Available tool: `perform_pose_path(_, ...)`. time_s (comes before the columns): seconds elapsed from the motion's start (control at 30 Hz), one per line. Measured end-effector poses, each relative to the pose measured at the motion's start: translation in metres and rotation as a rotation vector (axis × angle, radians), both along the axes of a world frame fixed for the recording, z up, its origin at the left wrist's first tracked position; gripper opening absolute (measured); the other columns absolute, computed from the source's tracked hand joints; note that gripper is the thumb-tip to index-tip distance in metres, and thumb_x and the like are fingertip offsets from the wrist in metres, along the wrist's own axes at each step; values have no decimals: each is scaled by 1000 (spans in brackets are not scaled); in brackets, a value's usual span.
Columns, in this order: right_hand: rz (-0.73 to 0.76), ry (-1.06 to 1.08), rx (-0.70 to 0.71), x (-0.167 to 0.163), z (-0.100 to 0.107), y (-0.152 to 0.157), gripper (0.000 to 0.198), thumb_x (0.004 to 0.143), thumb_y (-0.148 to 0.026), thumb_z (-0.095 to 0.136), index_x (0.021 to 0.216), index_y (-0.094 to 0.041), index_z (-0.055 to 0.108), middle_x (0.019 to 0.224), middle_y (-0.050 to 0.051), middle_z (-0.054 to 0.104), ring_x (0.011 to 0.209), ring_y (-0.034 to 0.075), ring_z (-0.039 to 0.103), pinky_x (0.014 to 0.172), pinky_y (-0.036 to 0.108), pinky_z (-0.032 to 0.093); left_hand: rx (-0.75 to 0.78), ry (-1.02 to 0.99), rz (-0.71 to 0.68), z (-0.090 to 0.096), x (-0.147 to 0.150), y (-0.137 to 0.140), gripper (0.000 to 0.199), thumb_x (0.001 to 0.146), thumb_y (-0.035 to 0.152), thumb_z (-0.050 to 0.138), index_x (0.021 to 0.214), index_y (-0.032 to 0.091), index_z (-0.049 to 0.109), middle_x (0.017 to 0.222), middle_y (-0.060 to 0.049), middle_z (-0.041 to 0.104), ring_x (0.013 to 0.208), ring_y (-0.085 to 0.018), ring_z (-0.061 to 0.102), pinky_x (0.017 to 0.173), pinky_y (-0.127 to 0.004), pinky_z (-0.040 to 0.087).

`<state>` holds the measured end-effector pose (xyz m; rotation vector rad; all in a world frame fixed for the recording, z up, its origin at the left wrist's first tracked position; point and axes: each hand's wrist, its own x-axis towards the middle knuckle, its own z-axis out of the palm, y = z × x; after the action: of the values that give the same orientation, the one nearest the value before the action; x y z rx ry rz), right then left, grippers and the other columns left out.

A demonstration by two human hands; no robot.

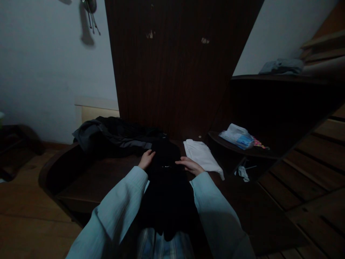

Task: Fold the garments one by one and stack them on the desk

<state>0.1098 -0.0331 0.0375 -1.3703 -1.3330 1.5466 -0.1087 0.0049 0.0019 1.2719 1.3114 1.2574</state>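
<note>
A black garment (pixel 168 194) lies spread in front of me, its near edge hanging over my plaid clothing (pixel 164 246). Its exact kind is lost in the dark, though a small pale mark shows near its middle. At its left edge, my left hand (pixel 147 159) has its fingers closed on the cloth. On the opposite side my right hand (pixel 191 165) rests with fingers stretched out over the garment's edge. A folded white cloth (pixel 203 156) lies just beyond the right hand.
Dark and grey clothes (pixel 107 135) are heaped at the left of the dark wooden bench (pixel 97 183). On the right, a corner shelf (pixel 269 154) bears a blue-and-white plastic packet (pixel 238 136). A tall dark panel (pixel 175 72) rises behind.
</note>
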Motion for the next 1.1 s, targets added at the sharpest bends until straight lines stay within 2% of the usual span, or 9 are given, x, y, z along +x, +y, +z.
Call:
perform_pose_path(0.2,-50,-43,-6,1,-5,6,36,53,-18,70,60,-20,35,47,-11,42,39,4,41,34,13,30,16,128,29,-5,-4,6,22,70,34,54,76,14,58,83,-7,67,81,-21,61,70,-28,46)
perform_pose_path(0.4,-65,-170,99,2,-10,11,36,53,-20,68,55,-20,33,41,-13,34,36,3,33,34,14,25,15,314,61,2,-6,0,11,67,27,58,70,16,56,76,-7,65,80,-22,60,72,-30,43)
perform_pose_path(0.53,-142,-273,197,5,-16,15,32,55,-22,67,56,-21,35,40,-12,33,35,4,34,35,16,24,-2,618,68,8,-9,-11,21,68,31,59,83,16,55,81,-7,64,81,-22,60,69,-28,43)
perform_pose_path(0.63,-268,-325,269,6,-23,17,30,56,-26,67,64,-21,39,50,-9,43,41,6,41,37,18,31,22,740,120,10,-13,-17,34,69,35,59,96,16,51,96,-10,61,88,-22,58,71,-27,43)
perform_pose_path(0.7,-354,-337,319,5,-28,20,30,58,-30,66,72,-20,42,64,-5,51,45,7,45,40,19,35,25,741,131,9,-15,-17,39,68,36,60,100,16,50,102,-11,59,92,-22,57,74,-27,43)
perform_pose_path(0.8,-415,-347,316,4,-32,26,34,62,-36,63,85,-20,43,78,-1,55,45,7,46,42,20,37,-4,653,98,6,-15,-12,40,66,37,62,99,17,51,97,-9,61,90,-21,58,75,-26,43)
perform_pose_path(0.9,-417,-328,242,2,-32,36,31,64,-37,61,84,-20,45,65,-4,54,41,7,44,39,19,34,11,527,132,4,-12,-6,39,64,39,63,94,15,55,94,-11,63,90,-23,58,75,-28,43)
perform_pose_path(1.0,-377,-304,172,0,-25,49,19,65,-33,60,67,-20,47,44,-8,44,35,7,39,35,19,28,7,413,161,4,-9,-2,34,64,37,62,88,13,60,85,-11,65,84,-25,60,72,-30,44)
perform_pose_path(1.1,-342,-287,140,-3,-18,60,21,64,-23,60,53,-20,42,32,-10,33,29,6,31,32,19,22,26,360,135,7,-8,1,25,65,28,60,86,13,62,75,-7,66,73,-20,61,67,-27,45)
